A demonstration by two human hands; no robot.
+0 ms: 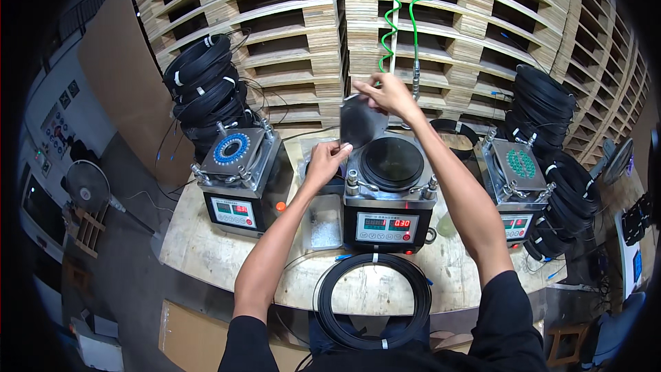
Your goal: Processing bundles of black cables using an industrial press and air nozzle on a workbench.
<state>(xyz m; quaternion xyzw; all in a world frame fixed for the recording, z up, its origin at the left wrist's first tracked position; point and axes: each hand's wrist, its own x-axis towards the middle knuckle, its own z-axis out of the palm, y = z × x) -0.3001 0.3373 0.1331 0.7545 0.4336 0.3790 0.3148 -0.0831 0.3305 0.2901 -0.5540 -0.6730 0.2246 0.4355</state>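
Observation:
Between my two hands hangs a thin dark polishing film [359, 124], tilted upright above the back left of the middle polishing machine [352, 229]. My left hand [325, 164] pinches its lower edge between thumb and fingers. At its top edge, my right hand [392, 96] is closed on it. Below and to the right lies the machine's round black platen [392, 160], with no fixture over it. Metal clamp posts stand at the machine's corners, and its front panel is lit. A coil of black cable [326, 296] lies at the table's near edge, partly over my lap.
A clear tray [325, 224] with small whitish bits stands left of the machine, near an orange cap [281, 207]. Machines carry a blue-ringed fixture [232, 149] and a green-dotted fixture [521, 164]. Cable coils [203, 83], wooden pallets [320, 34] and green spiral hoses [390, 21] are behind.

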